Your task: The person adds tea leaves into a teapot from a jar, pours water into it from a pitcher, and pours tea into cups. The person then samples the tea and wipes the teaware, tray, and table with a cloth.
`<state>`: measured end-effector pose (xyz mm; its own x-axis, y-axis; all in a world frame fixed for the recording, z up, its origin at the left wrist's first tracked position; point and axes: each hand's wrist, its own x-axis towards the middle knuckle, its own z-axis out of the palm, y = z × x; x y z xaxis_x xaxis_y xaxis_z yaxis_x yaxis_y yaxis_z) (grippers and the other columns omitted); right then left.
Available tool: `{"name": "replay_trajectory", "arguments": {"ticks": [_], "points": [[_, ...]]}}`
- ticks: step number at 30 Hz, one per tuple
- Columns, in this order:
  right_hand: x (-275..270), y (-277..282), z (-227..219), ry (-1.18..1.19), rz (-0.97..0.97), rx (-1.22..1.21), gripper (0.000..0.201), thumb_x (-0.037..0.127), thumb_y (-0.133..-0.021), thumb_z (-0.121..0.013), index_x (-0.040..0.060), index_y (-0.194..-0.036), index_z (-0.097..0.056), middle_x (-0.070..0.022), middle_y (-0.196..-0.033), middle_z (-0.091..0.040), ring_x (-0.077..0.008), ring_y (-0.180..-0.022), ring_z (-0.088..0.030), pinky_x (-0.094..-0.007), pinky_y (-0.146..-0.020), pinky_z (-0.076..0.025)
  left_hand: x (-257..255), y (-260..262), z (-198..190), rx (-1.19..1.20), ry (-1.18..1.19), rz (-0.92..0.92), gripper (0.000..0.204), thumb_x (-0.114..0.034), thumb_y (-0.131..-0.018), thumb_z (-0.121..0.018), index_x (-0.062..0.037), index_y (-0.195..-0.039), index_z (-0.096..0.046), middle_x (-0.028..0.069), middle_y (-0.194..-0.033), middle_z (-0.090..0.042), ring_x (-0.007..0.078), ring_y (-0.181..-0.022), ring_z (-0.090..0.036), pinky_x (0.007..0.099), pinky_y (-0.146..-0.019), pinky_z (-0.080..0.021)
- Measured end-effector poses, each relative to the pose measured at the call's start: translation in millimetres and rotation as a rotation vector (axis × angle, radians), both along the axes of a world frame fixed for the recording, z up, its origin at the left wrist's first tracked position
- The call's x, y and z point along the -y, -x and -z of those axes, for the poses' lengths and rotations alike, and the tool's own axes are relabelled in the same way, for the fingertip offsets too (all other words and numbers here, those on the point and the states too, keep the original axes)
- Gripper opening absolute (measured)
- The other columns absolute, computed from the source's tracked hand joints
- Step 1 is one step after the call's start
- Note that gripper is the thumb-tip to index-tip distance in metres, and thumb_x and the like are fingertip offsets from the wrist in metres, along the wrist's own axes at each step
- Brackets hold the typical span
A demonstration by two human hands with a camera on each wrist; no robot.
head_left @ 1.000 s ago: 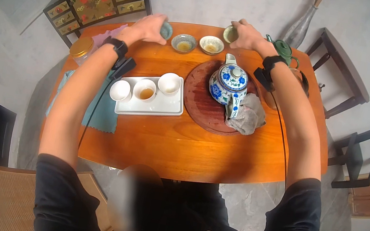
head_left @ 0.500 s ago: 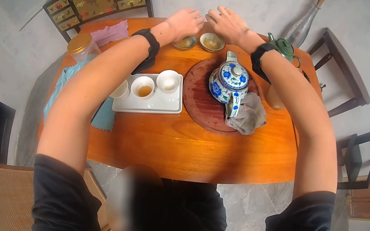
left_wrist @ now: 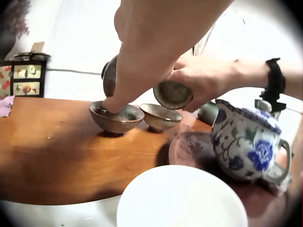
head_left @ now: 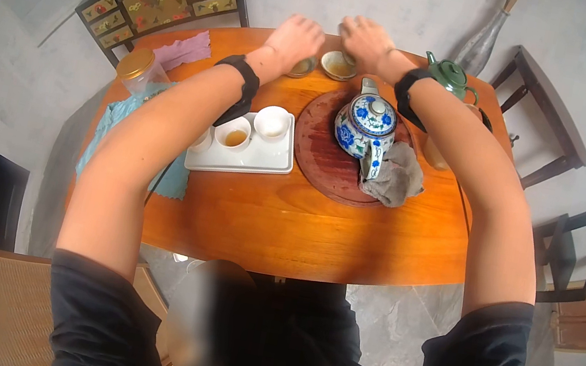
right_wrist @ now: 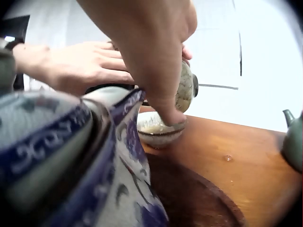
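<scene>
My left hand point(head_left: 296, 41) grips a dark glazed tea bowl point(left_wrist: 110, 78), tipped on its side over a grey bowl point(left_wrist: 118, 124) on the table. Its thumb reaches down to that lower bowl's rim. Beside it, my right hand point(head_left: 365, 40) holds a greenish speckled tea bowl point(right_wrist: 186, 87), also tilted, above a pale bowl point(head_left: 338, 67) with yellowish liquid inside. In the right wrist view the thumb comes down at the pale bowl's rim. From above, the backs of both hands hide the held bowls.
A blue-and-white teapot point(head_left: 365, 127) and a grey cloth point(head_left: 395, 173) lie on a round red-brown board point(head_left: 316, 163). Left of it, a white tray point(head_left: 265, 162) carries white cups. A green teapot point(head_left: 449, 76) stands at the back right, a gold-lidded jar point(head_left: 137, 67) at left.
Both hands have moved inward from the outer sides of the bowl row, each with a tea bowl, to over the two middle bowls. Since half a second ago they have drawn slightly apart.
</scene>
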<state>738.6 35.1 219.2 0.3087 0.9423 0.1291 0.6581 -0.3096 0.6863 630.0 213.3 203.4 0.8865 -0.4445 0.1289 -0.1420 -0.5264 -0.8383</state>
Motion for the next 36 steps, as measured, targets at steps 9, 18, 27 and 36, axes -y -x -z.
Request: {"name": "replay_trajectory", "arguments": {"ticks": [9, 18, 27, 36], "points": [[55.9, -28.4, 3.9, -0.377, 0.707, -0.816, 0.099, 0.063, -0.074, -0.079, -0.0010, -0.146, -0.054, -0.0284, -0.156, -0.043, -0.0439, -0.130, -0.058, -0.0465, -0.110, -0.050, -83.9, 30.5, -10.8, -0.199, 1.045, -0.561, 0.090, -0.055, -0.070, -0.085, -0.0051, -0.140, -0.058, 0.0225, -0.139, -0.059, 0.0402, -0.127, -0.061, 0.0484, -0.106, -0.051], [77.2, -42.9, 45.5, -0.501, 0.849, -0.928, 0.108, 0.062, -0.070, -0.081, 0.0010, -0.152, -0.047, -0.0325, -0.155, -0.042, -0.0456, -0.137, -0.054, -0.0469, -0.112, -0.049, -117.0, 58.0, 19.8, -0.379, 1.231, -0.595, 0.096, -0.056, -0.066, -0.085, -0.0001, -0.139, -0.057, 0.0252, -0.132, -0.066, 0.0378, -0.123, -0.064, 0.0431, -0.103, -0.052], [36.9, -34.6, 26.4, -0.355, 0.258, -0.819, 0.112, 0.066, -0.068, -0.085, 0.0007, -0.151, -0.048, -0.0267, -0.152, -0.050, -0.0426, -0.140, -0.050, -0.0461, -0.116, -0.044, -108.5, 66.7, 14.7, -0.453, 1.245, -0.553, 0.106, -0.056, -0.075, -0.084, 0.0030, -0.152, -0.043, 0.0299, -0.147, -0.055, 0.0398, -0.137, -0.054, 0.0419, -0.116, -0.043], [-1.3, -28.6, 19.7, -0.159, 0.144, -1.115, 0.095, 0.029, -0.070, -0.089, -0.0037, -0.148, -0.047, -0.0264, -0.140, -0.059, -0.0385, -0.132, -0.057, -0.0407, -0.114, -0.046, -66.4, 131.2, -16.3, -0.206, 1.291, -0.204, 0.099, -0.039, -0.081, -0.084, -0.0042, -0.160, -0.035, 0.0301, -0.159, -0.040, 0.0412, -0.153, -0.034, 0.0469, -0.125, -0.032]]}}
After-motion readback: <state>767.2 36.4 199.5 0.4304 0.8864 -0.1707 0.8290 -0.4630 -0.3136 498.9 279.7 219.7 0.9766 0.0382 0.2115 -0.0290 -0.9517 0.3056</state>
